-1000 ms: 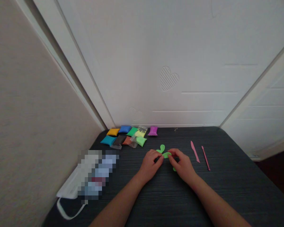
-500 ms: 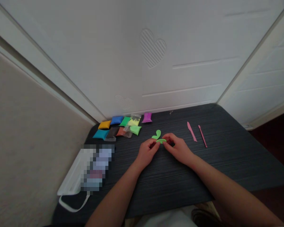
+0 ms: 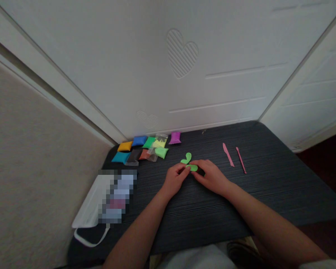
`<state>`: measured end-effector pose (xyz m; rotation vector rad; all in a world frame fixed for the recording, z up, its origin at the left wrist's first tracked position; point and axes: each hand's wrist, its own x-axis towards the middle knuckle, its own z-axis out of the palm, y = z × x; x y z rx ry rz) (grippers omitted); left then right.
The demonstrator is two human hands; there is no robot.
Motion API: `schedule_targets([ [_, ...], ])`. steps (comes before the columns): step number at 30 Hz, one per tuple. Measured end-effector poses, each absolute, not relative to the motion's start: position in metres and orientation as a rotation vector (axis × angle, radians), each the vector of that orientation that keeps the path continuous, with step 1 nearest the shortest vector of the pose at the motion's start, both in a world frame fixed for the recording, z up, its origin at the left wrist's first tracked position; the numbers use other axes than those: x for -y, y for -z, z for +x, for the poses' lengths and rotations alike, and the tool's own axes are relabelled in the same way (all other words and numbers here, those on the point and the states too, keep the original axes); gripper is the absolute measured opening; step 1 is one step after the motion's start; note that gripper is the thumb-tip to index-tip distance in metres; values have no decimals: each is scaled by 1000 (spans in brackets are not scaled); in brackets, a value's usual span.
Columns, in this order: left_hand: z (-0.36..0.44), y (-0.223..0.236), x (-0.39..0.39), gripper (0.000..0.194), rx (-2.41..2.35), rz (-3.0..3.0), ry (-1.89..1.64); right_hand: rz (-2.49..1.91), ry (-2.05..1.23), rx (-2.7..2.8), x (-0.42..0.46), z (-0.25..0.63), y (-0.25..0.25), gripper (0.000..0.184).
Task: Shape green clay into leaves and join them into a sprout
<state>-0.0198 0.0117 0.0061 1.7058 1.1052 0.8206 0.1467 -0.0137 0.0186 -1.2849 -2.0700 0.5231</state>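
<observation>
On dark table, near left: white mask with looped strap. Toward middle: with left hand, pinching left end of oval green piece between thumb and fingertips; with right hand, pinching right end likewise; spread of remaining fingers not discernible. Just beyond: curved green shape. To right: pink knife-shaped tool, thin pink tool. Farther left: coloured packets. Behind: white panel with heart reliefs

a white mask on the dark table's left end
</observation>
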Motion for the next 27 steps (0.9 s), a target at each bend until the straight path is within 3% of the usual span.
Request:
schedule_targets([
  [27,-20,-8,-14,26,-1039,1663,-860,-1283,-473,2086,15,142,-15,27],
])
